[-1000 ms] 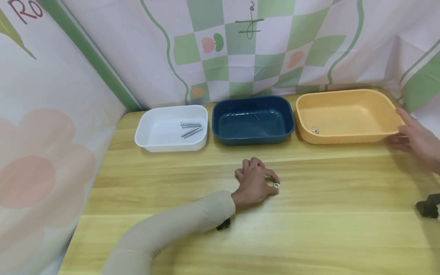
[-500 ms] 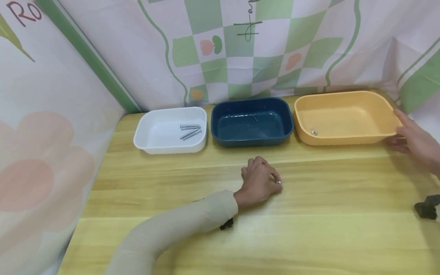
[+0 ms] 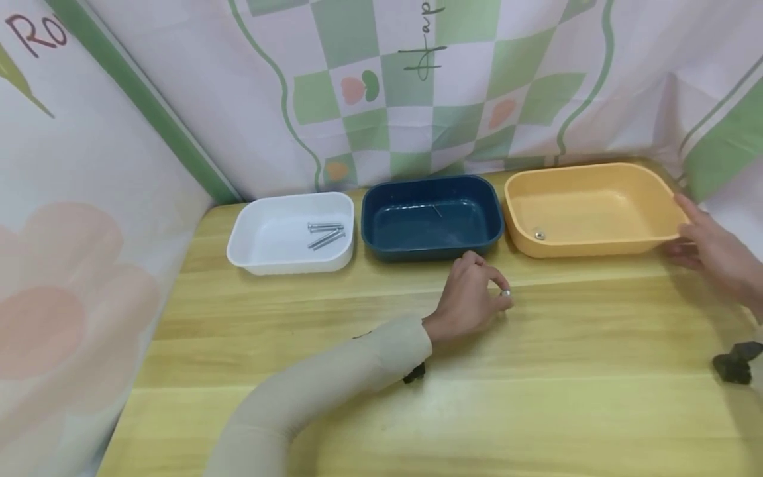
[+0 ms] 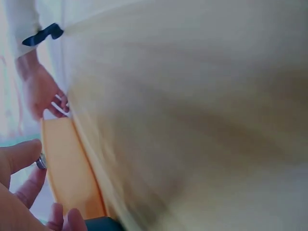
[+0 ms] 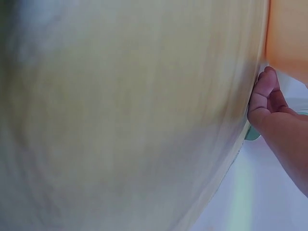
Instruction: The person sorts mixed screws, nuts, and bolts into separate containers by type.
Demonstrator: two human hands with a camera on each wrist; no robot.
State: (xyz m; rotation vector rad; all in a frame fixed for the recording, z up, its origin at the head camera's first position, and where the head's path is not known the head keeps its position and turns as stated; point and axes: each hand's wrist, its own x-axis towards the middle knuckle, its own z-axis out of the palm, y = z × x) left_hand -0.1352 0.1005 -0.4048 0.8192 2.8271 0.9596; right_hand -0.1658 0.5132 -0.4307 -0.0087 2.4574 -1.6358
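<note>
Your left hand (image 3: 471,301) pinching small silver nut (image 3: 505,293) at fingertips above wooden table (image 3: 536,371), your right hand (image 3: 712,255) fingers straight against yellow tray (image 3: 596,246) right end, holding nothing

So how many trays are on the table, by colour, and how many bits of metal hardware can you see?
White tray: 1
Blue tray: 1
Yellow tray: 1
Screws in the white tray: 2
Nut in the yellow tray: 1
Nut pinched in the left hand: 1
Total: 3 trays, 4 metal pieces
</note>
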